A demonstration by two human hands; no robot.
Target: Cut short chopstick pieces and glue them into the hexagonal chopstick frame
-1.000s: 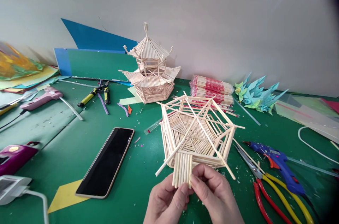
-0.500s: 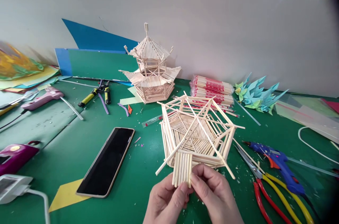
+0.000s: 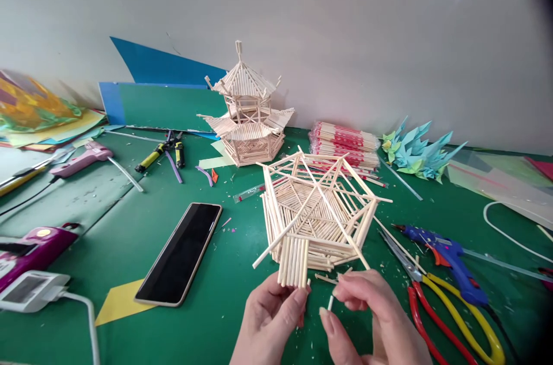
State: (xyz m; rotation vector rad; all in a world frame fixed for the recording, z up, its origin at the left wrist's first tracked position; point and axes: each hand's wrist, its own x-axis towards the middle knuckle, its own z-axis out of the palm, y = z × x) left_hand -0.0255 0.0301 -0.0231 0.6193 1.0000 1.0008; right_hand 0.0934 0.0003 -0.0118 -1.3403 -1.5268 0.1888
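Observation:
My left hand (image 3: pixel 272 316) pinches the lower end of a small flat panel of wooden sticks (image 3: pixel 292 261), glued side by side. The panel's upper end overlaps the near rim of a six-sided stick frame (image 3: pixel 315 209), which has long sticks crossing over its top. To the right, my right hand (image 3: pixel 371 313) has thumb and forefinger apart. A short pale stick piece (image 3: pixel 330 302) shows between those fingertips; whether they touch it I cannot tell. Another short stick (image 3: pixel 325 279) lies by the forefinger.
Behind stands a stick pagoda (image 3: pixel 246 111), beside packs of sticks (image 3: pixel 343 146) and blue folded paper (image 3: pixel 423 149). At right lie scissors (image 3: pixel 453 307) and a blue glue gun (image 3: pixel 444 255). A phone (image 3: pixel 181 253), pink glue gun (image 3: pixel 82 160) and cutters (image 3: pixel 159 152) are at left.
My right hand has left the panel and moved to the right, its thumb and forefinger parting. My left hand still holds the panel, now slightly further left.

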